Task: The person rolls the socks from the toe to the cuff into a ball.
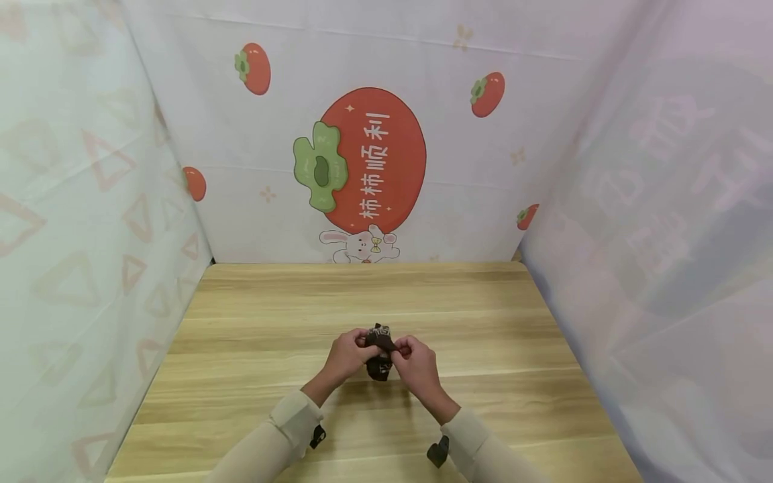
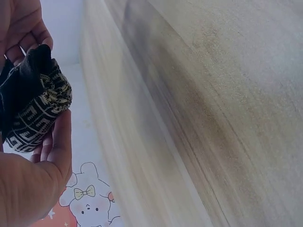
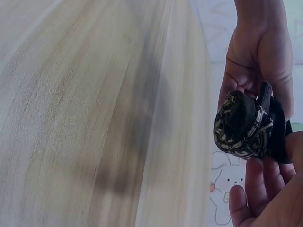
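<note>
A bundle of rolled black socks (image 1: 379, 367) with a cream geometric pattern is held just above the wooden table. My left hand (image 1: 346, 357) grips it from the left, with the thumb on its near side. From the right, my right hand (image 1: 418, 366) pinches a plain black edge of the fabric between thumb and fingers. In the left wrist view the knitted pattern of the socks (image 2: 35, 113) shows clearly, with the left hand (image 2: 31, 182) under them. The right wrist view shows the coiled end of the socks (image 3: 244, 125) between both hands.
The light wooden table (image 1: 272, 295) spreads around the hands. A white cloth backdrop (image 1: 199, 114) printed with persimmons and a rabbit hangs behind its far edge. More cloth walls (image 1: 676, 282) flank the left and right sides. Black straps (image 1: 438, 452) hang at the sleeves.
</note>
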A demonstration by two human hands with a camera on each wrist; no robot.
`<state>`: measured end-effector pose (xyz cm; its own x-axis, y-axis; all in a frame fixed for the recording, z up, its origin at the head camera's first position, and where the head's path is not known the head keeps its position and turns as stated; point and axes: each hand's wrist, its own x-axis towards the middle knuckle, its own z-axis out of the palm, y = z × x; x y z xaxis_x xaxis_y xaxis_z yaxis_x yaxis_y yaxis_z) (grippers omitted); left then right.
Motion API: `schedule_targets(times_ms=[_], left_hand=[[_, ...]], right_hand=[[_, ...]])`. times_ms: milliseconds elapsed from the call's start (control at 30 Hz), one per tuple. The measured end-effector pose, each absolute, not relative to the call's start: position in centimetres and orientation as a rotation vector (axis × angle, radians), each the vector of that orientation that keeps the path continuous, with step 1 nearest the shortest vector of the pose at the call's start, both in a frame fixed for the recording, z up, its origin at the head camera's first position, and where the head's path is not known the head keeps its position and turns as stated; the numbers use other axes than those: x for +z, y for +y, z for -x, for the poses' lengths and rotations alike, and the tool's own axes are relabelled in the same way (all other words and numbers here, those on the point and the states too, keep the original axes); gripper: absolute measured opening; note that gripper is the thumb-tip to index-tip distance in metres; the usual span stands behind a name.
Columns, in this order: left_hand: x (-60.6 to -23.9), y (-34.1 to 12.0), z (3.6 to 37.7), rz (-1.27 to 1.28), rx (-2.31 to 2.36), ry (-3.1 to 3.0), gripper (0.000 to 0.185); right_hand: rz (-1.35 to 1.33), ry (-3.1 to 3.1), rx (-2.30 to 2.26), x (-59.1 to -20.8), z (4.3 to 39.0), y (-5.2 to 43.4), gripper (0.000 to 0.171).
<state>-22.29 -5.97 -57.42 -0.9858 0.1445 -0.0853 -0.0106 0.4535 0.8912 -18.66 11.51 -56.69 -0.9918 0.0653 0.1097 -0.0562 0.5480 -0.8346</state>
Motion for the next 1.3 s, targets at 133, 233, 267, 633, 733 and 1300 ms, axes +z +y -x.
schedule_targets(times_ms=[133, 233, 267, 633, 733, 1300], left_hand=[[-57.3, -6.0, 22.3, -0.145, 1.565, 2.55, 0.049], [-57.2, -6.0, 22.3, -0.182, 1.57, 2.549, 0.046], [-57.1, -5.9, 22.2, -0.193, 1.569, 2.553, 0.045], [-56.8, -6.0, 22.2, -0.322, 1.462, 2.637, 0.037], [-56.8, -6.0, 22.1, -0.411, 1.383, 2.679, 0.033], [-56.0, -5.8, 21.5, -0.944, 1.367, 2.443, 0.028]], right_hand=[[0.02, -2.649, 1.474, -56.7, 18.9, 11.6, 0.011], [0.034, -2.642, 1.496, -56.6, 19.0, 11.6, 0.018], [0.034, -2.64, 1.494, -56.6, 19.1, 11.6, 0.019], [0.05, -2.606, 1.441, -56.0, 20.0, 13.0, 0.012], [0.018, -2.603, 1.506, -55.5, 20.5, 13.6, 0.012], [-0.012, -2.71, 1.708, -55.0, 22.1, 15.8, 0.008]])
